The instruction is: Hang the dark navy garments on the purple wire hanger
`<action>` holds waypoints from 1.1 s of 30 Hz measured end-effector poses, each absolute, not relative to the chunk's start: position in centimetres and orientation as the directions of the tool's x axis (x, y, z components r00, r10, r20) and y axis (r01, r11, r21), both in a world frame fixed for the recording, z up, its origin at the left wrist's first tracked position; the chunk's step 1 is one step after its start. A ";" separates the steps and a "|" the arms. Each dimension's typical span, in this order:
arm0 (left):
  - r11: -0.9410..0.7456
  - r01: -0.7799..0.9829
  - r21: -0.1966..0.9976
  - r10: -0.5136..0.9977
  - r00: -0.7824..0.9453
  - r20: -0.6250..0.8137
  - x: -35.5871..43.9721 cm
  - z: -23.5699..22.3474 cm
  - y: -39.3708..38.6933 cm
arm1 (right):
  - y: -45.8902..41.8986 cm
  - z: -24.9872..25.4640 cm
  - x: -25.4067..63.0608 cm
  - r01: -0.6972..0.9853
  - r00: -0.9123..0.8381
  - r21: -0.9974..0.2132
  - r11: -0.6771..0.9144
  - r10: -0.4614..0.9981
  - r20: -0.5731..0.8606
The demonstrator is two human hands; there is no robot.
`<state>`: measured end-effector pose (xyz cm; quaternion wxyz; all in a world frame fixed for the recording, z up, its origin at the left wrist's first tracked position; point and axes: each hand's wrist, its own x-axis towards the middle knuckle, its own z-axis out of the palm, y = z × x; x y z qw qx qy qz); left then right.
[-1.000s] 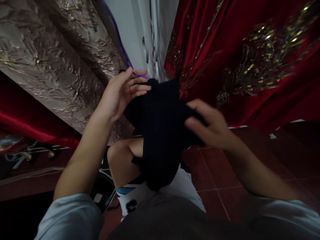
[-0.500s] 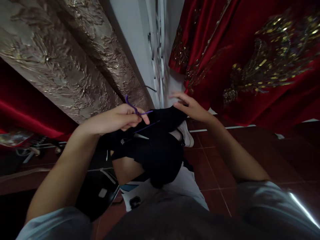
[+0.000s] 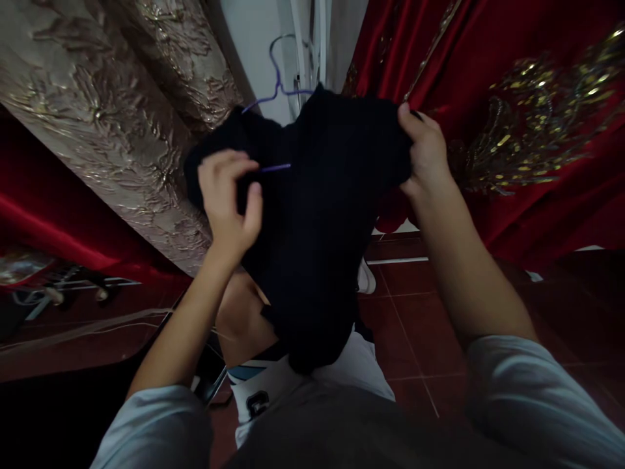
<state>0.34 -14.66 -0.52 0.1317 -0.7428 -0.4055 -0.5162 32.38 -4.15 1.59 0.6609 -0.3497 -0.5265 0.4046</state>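
A dark, nearly black top [image 3: 327,208] hangs over my lap with its neck opening facing away from me. Inside it sits a thin purple clothes hanger [image 3: 278,86]; its hook rises above the neckline and a bit of its lower bar shows through the front opening. My right hand [image 3: 427,150] pinches the top at its right shoulder edge. Over the left shoulder area lies my left hand [image 3: 225,202], thumb and fingers apart, close to the end of the visible bar. Whether its fingertips press the cloth is hard to make out.
Beige embossed fabric [image 3: 112,130] hangs on the left, and red satin with gold sequins [image 3: 517,130] on the right. White metal rails [image 3: 319,45] stand between them. Below are my knee [image 3: 244,312], a white shoe [image 3: 366,279] and red floor tiles [image 3: 415,332].
The top has been raised and spread, and the hanger now sits upright inside it. My right hand has moved right and taken hold of the shoulder; my left hand has opened off the hanger.
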 end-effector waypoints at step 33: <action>-0.296 -0.019 0.955 0.913 -0.299 0.277 11.3 -14.5 -25.4 | -24.2 -15.3 21.1 -0.209 0.135 -0.976 0.052 0.991 0.024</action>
